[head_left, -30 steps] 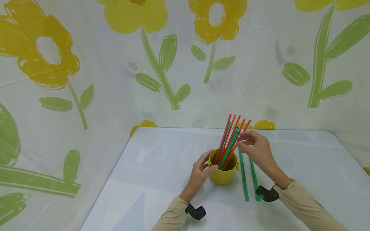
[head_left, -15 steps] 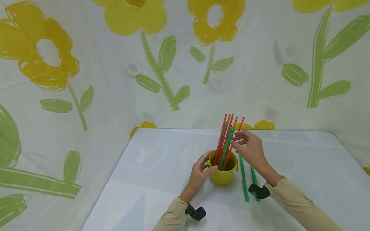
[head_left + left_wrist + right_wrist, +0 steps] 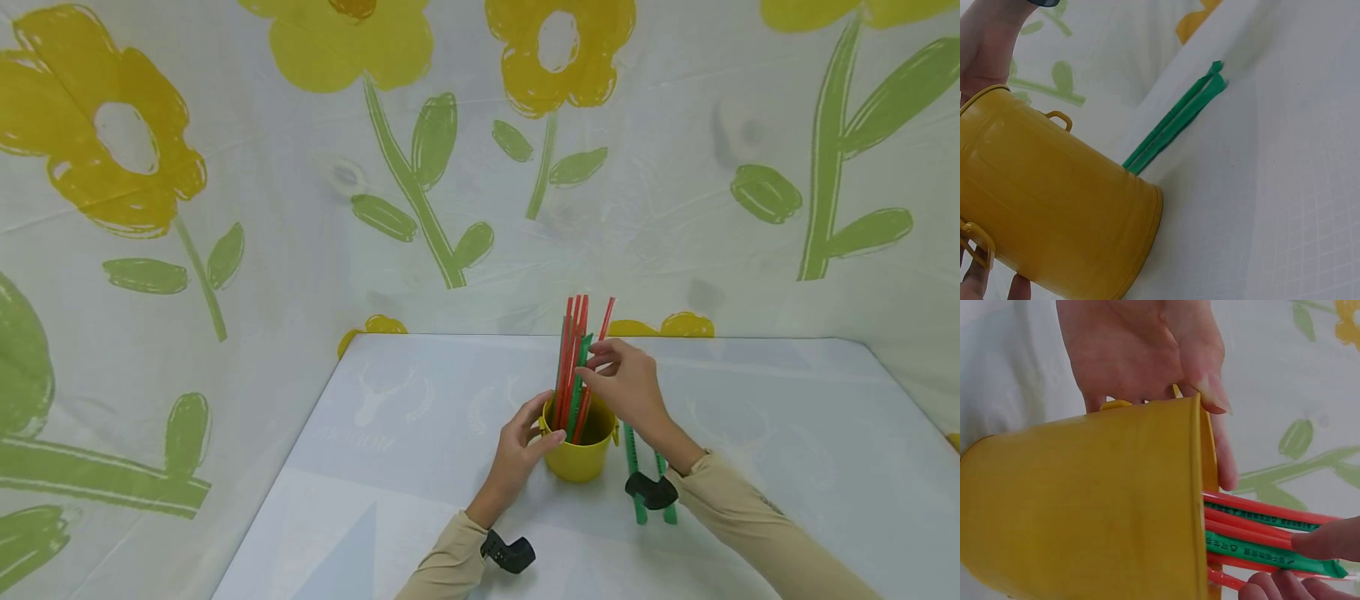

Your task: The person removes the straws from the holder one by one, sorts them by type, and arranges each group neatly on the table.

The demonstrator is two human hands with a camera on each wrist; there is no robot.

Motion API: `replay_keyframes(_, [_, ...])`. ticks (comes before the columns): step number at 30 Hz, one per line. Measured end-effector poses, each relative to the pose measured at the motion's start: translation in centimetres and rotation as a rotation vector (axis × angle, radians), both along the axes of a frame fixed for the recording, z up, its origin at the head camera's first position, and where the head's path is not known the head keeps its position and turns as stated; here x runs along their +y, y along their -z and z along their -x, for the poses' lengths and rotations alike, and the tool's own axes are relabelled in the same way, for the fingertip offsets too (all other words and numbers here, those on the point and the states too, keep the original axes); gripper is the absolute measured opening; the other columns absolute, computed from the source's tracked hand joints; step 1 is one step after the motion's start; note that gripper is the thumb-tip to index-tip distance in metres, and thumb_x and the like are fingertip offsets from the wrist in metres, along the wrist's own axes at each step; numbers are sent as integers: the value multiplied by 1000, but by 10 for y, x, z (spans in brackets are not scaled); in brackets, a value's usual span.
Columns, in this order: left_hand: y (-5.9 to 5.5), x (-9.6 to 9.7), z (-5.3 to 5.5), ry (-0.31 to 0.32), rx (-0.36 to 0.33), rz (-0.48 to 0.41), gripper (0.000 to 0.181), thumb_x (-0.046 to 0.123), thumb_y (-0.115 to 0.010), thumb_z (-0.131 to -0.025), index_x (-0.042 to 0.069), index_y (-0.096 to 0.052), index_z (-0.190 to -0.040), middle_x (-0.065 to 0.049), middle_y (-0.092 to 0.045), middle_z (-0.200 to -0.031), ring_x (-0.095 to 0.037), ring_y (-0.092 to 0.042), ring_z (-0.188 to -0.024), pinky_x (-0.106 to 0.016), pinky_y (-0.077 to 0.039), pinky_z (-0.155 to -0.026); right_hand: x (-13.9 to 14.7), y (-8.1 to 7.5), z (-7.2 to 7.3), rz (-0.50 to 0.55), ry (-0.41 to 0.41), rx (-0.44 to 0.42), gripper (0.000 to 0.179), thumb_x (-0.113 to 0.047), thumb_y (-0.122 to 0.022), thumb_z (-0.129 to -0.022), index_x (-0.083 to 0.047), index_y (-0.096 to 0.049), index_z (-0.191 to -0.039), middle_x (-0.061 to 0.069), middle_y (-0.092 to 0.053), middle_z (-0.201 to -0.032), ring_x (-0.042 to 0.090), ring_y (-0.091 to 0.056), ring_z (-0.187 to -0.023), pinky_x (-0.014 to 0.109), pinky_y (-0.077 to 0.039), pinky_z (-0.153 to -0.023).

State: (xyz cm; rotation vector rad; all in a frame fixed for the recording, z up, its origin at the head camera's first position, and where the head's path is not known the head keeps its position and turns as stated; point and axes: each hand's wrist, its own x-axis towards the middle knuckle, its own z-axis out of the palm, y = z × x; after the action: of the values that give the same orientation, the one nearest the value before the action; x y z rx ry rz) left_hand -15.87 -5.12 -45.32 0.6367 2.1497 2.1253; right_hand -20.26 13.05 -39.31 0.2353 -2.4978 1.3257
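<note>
A small yellow metal bucket [image 3: 576, 464] stands upright on the table. My left hand [image 3: 513, 452] holds it from the left, thumb over the near rim and fingers along the far side. Several red straws [image 3: 577, 315] lean inside, with green paper-wrapped straws among them. Above the opening, my right hand [image 3: 626, 383] pinches one green-wrapped straw [image 3: 1244, 549] between thumb and fingers, its lower end inside the bucket. Dark print runs along the green paper in the right wrist view. The lower ends of the straws are hidden by the bucket wall.
Two more green-wrapped straws [image 3: 1179, 112] lie side by side on the white table [image 3: 360, 467], right of the bucket and partly under my right wrist in the head view. A flower-printed cloth [image 3: 285, 208] hangs behind the table and along its left.
My right hand has moved left over the bucket with the green-wrapped straw. The straws have swung left and stand more upright and closer together. My left hand and the bucket stay put.
</note>
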Motion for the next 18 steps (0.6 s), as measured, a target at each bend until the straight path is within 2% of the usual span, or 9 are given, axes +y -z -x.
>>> replay_keyframes(11, [2,-1,2,5,-1,-8,53,3,-56,-91,3,-40,-141,-6,-44,-143,-18,-41,-131,-45,-35,-102,-6,7,0,34,-35,-21,25,-7,-73,-81,2,-59,-99,12,-65,-86,25,-63,-75,35,-55,-67])
replay_keyframes(18, [2,-1,2,4,6,9,54,7,-57,-92,1,-38,-142,-6,-43,-144,-21,-40,-131,-45,-36,-101,1,3,-3,115,-69,27,25,-9,-73,-81,0,-58,-99,9,-63,-87,20,-63,-77,17,-51,-68])
